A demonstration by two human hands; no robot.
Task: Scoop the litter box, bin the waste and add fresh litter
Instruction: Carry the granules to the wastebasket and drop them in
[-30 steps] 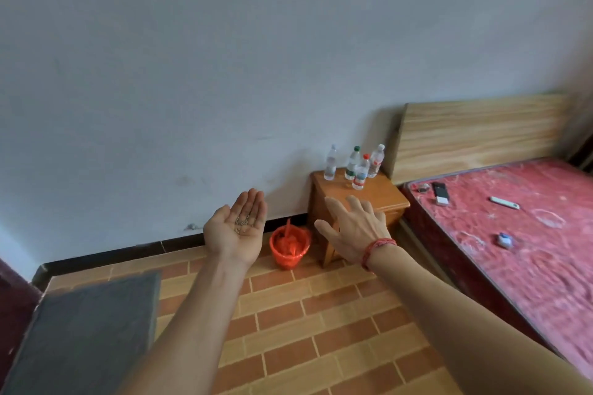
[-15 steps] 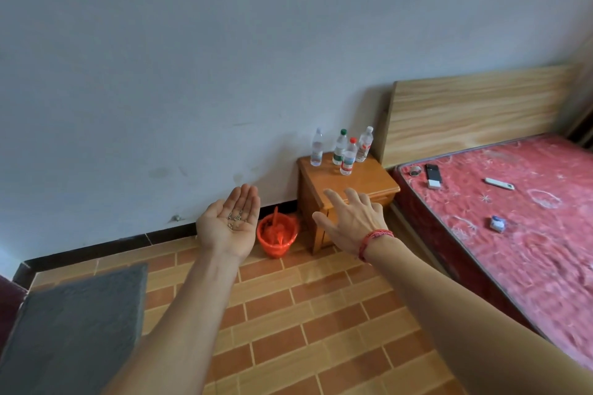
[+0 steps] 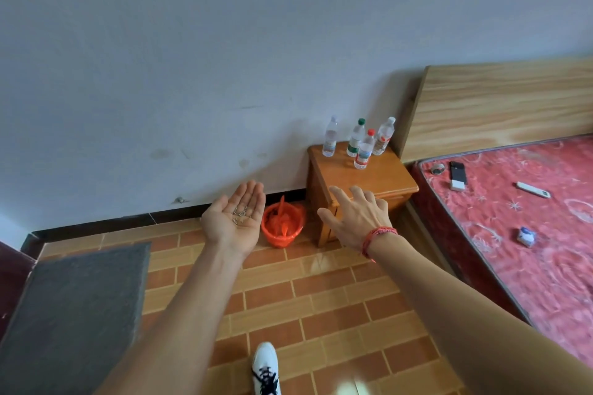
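My left hand [image 3: 224, 229] is held palm up, flat, with a few small grey litter grains [image 3: 241, 215] lying on the palm. It hovers just left of a small orange bin [image 3: 282, 239] that stands on the tiled floor against the wall. The bin has an orange liner, and an orange stick-like handle [image 3: 281, 206] pokes up out of it. My right hand [image 3: 356, 218], with a red cord on the wrist, is palm down with fingers spread and empty, just right of the bin. No litter box is in view.
A wooden nightstand [image 3: 385, 183] with several water bottles [image 3: 362, 146] stands right of the bin. A bed with a red mattress [image 3: 529, 250] fills the right side. A dark grey slab [image 3: 73, 314] lies at lower left. My white shoe [image 3: 264, 365] is on the floor below.
The view has come closer to the bin and nightstand. Both hands keep their pose, the left still carrying the grains. A white shoe has come into view at the bottom.
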